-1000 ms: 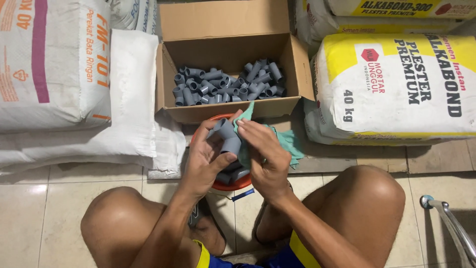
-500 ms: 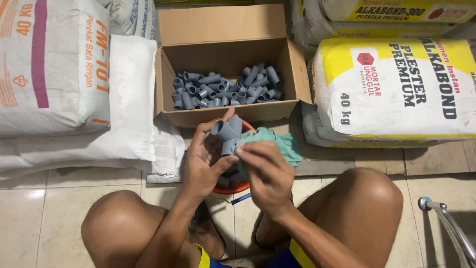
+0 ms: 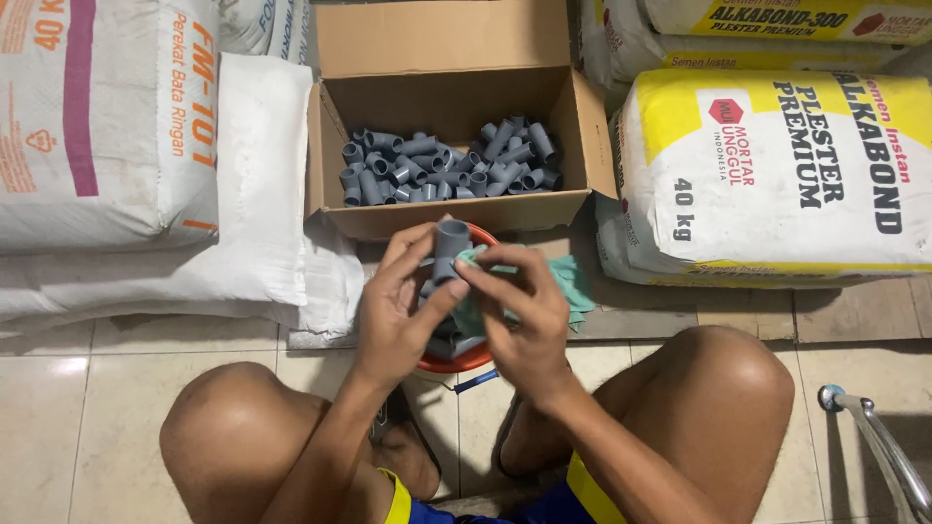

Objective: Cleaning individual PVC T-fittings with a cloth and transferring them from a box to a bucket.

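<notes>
- Our left hand [image 3: 393,315] grips a grey pipe fitting [image 3: 449,248], held upright above the orange bowl [image 3: 456,363].
- Our right hand [image 3: 524,315] pinches a green cloth [image 3: 571,281] against that fitting, so both hands meet on it.
- More grey fittings [image 3: 447,167] fill the cardboard box [image 3: 449,49] just beyond the bowl.
- White cement sacks [image 3: 777,170] flank the box on the floor.

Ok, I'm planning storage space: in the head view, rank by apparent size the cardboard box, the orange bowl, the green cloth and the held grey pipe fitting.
1. cardboard box
2. orange bowl, partly hidden by the hands
3. green cloth, bunched, so its rank against the bowl is unsure
4. grey pipe fitting
</notes>
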